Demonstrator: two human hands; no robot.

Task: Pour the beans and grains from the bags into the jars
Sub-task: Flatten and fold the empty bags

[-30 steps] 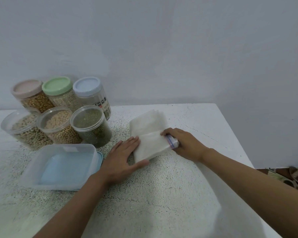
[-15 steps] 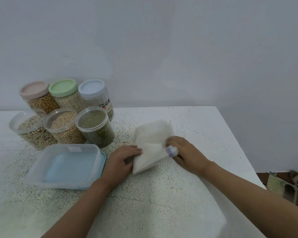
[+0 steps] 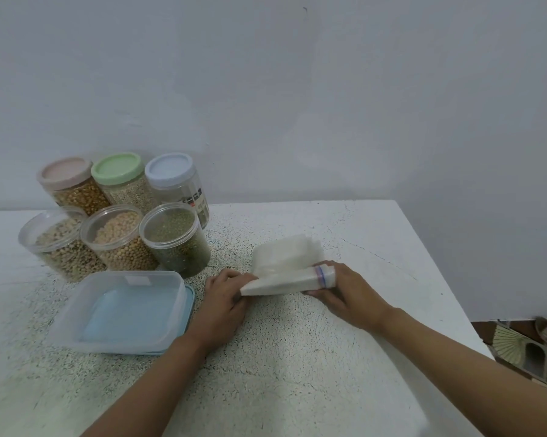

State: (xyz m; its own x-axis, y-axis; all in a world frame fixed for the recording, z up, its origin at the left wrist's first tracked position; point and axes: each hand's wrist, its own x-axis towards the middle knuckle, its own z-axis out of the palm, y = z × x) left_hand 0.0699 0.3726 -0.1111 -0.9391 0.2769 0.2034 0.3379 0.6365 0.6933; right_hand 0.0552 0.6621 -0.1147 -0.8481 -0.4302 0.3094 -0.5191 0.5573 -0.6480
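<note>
As bags [image 3: 286, 266] look empty, they're pinched at near corner by left hand [image 3: 225, 301], zip end gripped by right hand [image 3: 351, 294], prob. for folding; jars [image 3: 174, 244] seen filled.

Blue-lidded jar [image 3: 176, 187] label unreadable, left hand [image 3: 223, 301] fingertips hidden behind bags [image 3: 286, 257]

Hands: left hand [image 3: 225, 298] and right hand [image 3: 351, 294] grip opposite ends of folded plastic bags [image 3: 285, 269].
Behind: six filled jars [image 3: 117, 241], three lidded, far left on speckled table [image 3: 297, 357].
</note>
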